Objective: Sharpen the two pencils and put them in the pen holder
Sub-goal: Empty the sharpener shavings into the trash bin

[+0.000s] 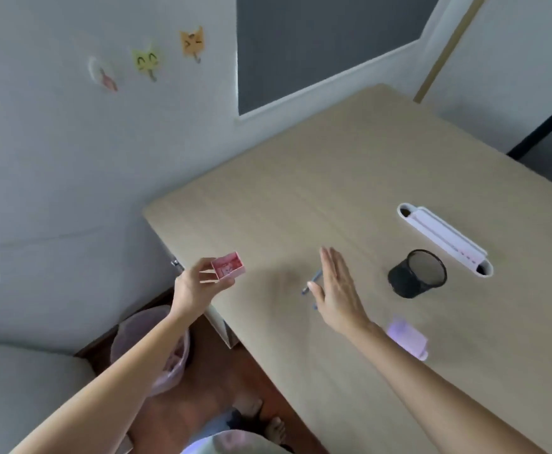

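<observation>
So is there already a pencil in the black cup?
No, the black cup looks empty, and a pencil lies on the table beside the right hand.

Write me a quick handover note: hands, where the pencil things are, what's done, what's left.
Left hand: holds a small pink box, apparently the sharpener, at the table's left edge, above the bin on the floor.
Right hand: open and flat, holding nothing, over the pencils lying on the table; they are partly hidden and blurred.
Pen holder: black mesh cup, upright, right of the pencils; no pencil stands in it.
Done: cannot tell whether any pencil is sharpened.
Left: sharpen as needed, then put both pencils in the pen holder.
</observation>
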`<action>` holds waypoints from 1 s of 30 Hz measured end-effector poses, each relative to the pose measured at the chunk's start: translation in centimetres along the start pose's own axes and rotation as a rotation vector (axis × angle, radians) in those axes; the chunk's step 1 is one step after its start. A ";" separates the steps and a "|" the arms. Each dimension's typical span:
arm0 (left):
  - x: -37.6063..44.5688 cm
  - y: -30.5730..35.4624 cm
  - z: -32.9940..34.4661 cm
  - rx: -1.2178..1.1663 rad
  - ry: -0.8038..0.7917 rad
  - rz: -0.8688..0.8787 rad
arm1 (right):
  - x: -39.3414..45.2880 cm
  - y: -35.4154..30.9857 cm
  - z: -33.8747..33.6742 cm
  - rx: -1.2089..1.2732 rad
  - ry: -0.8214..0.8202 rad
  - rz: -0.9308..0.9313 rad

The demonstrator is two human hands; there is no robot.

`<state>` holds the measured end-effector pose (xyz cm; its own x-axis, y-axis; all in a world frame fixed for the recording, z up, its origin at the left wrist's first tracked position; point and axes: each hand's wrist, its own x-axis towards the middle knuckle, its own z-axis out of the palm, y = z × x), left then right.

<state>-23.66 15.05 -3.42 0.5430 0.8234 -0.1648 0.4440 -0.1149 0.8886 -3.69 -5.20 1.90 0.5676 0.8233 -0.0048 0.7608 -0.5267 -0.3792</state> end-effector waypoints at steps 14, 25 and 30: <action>-5.3 -18.6 -9.0 -0.155 0.477 -0.670 | 10.4 -14.9 18.5 -0.255 -0.378 -0.395; -0.5 -26.1 -10.1 -0.854 0.339 -1.228 | 10.0 -13.7 20.2 -0.304 -0.182 -0.444; 2.0 -26.8 -11.1 -1.022 0.250 -1.432 | 10.2 -13.5 20.4 -0.296 -0.171 -0.454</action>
<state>-42.41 25.95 -22.81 0.0114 0.0278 -0.9995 -0.2036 0.9787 0.0249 -14.56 14.61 -11.93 0.1225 0.9906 -0.0612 0.9864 -0.1283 -0.1024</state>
